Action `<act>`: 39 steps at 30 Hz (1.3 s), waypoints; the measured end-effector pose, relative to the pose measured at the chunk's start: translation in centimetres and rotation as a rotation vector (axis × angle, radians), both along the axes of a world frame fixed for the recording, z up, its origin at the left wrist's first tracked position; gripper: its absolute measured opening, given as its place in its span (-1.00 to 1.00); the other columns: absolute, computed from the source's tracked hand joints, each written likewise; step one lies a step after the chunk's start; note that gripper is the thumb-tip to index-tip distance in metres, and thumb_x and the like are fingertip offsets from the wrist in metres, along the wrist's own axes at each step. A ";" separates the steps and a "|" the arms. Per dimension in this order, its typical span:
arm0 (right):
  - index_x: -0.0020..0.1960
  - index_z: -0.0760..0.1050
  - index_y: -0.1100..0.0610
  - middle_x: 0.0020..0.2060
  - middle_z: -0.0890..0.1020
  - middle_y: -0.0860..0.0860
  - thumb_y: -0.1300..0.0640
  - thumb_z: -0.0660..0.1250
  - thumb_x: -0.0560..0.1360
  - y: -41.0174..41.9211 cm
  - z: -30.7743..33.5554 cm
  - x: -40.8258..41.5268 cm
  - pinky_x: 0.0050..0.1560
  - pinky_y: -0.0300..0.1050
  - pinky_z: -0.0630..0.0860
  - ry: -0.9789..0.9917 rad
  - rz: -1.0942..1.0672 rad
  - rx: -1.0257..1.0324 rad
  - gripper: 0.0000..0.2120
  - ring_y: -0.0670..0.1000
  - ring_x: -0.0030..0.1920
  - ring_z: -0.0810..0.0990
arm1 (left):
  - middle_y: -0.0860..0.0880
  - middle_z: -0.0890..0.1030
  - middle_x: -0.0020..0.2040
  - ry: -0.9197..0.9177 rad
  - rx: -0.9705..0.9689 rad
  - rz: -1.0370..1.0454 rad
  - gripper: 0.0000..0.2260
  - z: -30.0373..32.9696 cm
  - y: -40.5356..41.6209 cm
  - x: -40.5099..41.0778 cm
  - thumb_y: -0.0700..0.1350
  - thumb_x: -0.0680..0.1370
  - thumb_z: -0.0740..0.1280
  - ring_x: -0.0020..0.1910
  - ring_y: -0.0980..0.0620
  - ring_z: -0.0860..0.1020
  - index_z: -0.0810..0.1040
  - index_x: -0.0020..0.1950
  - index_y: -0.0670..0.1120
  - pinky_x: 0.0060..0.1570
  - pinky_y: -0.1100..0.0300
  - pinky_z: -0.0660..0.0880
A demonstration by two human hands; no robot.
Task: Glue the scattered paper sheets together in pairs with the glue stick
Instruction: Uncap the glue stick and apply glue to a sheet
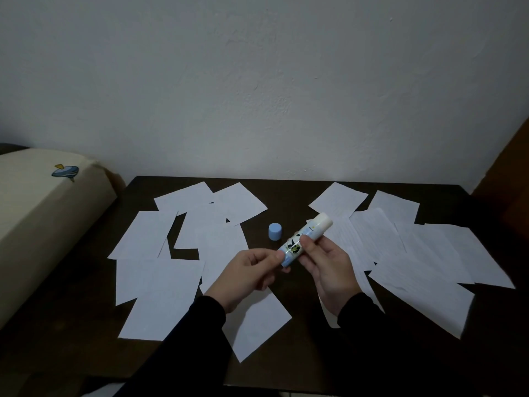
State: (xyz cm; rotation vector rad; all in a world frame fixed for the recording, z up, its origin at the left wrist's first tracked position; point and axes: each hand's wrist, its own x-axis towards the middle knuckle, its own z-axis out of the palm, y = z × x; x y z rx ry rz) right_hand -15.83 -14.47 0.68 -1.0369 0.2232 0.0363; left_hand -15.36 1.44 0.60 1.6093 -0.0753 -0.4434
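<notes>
A pale wall rises beyond both hands, and under them spreads a dark table whose far edge meets that wall. Well out to the left of the left hand sits a cream cushion with a small blue motif. White paper sheets lie scattered on the table in two overlapping groups, one to the left of the left hand and partly beneath it, the other to the right of the right hand and running under its wrist; some of the right-hand sheets show faint lines. The left hand pinches the lower end of the glue stick between thumb and fingers, while the right hand wraps its fingers around the middle of the tube, so both hands are closed on it just above the table. The stick tilts up and away to the right, its pale glue tip uncovered. Just beyond the left hand's fingertips, a blue cap stands on the bare table between the two paper groups.
</notes>
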 end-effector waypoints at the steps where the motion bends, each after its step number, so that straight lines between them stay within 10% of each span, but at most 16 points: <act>1: 0.13 0.52 0.10 0.07 0.65 0.08 0.14 0.39 0.39 0.0 0.0 0.0 0.02 -0.12 0.60 0.003 -0.002 -0.008 -0.69 0.04 0.07 0.65 | 0.03 0.58 -0.32 -0.021 0.024 0.013 -0.73 0.0 0.1 0.1 0.05 0.50 0.34 -0.41 0.14 0.39 0.65 0.01 -0.13 -0.38 0.31 0.32; 22: 0.11 0.53 0.07 0.01 0.67 0.00 0.16 0.42 0.40 0.0 -0.4 0.2 0.02 -0.13 0.61 0.049 -0.008 -0.099 -0.71 0.01 0.02 0.66 | 0.03 0.62 -0.20 -0.094 0.078 0.082 -0.70 -0.8 0.1 0.5 0.00 0.39 0.49 -0.34 0.21 0.48 0.62 0.06 -0.09 -0.38 0.36 0.38; 30: 0.19 0.54 0.13 0.01 0.68 0.00 0.01 0.46 0.31 0.5 -0.9 0.0 0.10 -0.03 0.60 0.054 0.076 -0.364 -0.52 -0.01 0.05 0.66 | -0.08 0.65 -0.02 -0.189 0.238 -0.033 -0.72 -1.0 0.7 0.7 0.05 0.44 0.46 -0.04 -0.13 0.58 0.60 0.11 0.03 0.06 0.00 0.53; 39: 0.26 0.50 -0.08 0.17 0.50 -0.18 -0.27 0.35 0.43 0.1 -3.9 -0.5 0.29 -0.13 0.35 -0.322 0.414 -1.453 -0.53 -0.16 0.21 0.39 | -0.02 0.55 0.10 -0.113 0.512 0.231 -0.69 -0.8 4.5 2.2 0.09 0.66 0.06 0.03 0.03 0.45 0.41 0.22 -0.09 0.01 0.11 0.34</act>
